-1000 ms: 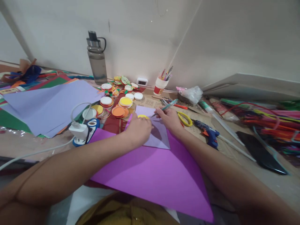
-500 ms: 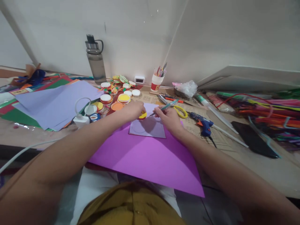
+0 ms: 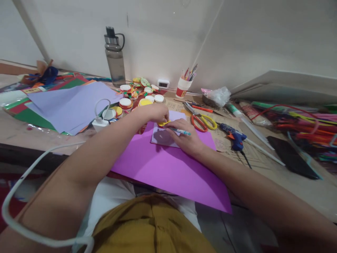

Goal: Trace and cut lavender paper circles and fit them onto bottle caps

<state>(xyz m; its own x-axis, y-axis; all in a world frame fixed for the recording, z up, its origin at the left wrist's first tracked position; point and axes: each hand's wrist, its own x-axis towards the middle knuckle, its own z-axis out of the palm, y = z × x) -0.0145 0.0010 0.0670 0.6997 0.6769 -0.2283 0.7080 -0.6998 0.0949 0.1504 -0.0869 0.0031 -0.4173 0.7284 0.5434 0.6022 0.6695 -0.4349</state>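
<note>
I have my left hand (image 3: 159, 114) over the yellow disc (image 3: 163, 123), fingers curled narrow and holding it against the small lilac sheet (image 3: 164, 138). My right hand (image 3: 186, 135) is closed around a pen (image 3: 182, 131), its blue end pointing out to the right and its other end toward the disc; I cannot tell whether the tip touches the paper. My 2 hands are close together, fingers almost meeting at the disc.

The small sheet lies on a big purple sheet (image 3: 168, 172), which hangs over the front edge of the bench (image 3: 265, 175). Just right of my right hand I see the scissors (image 3: 198, 117), with 1 red loop and 1 yellow loop, blades pointing away from me. Farther right are the glue gun (image 3: 236, 138) and a flat black object (image 3: 292, 158), then a blurred bundle of coloured strips (image 3: 308, 128).

Beyond my left hand sit round lids (image 3: 125, 102), some white and some yellow, near a tall bottle (image 3: 115, 65) standing upright by the wall. A small clock (image 3: 163, 83) and a cup (image 3: 182, 89) of pens stand there too, with a clear plastic bag (image 3: 220, 96) to the right. At left, lilac paper (image 3: 71, 103) overlaps green sheets (image 3: 39, 117), with a white plug (image 3: 100, 123) nearby.
</note>
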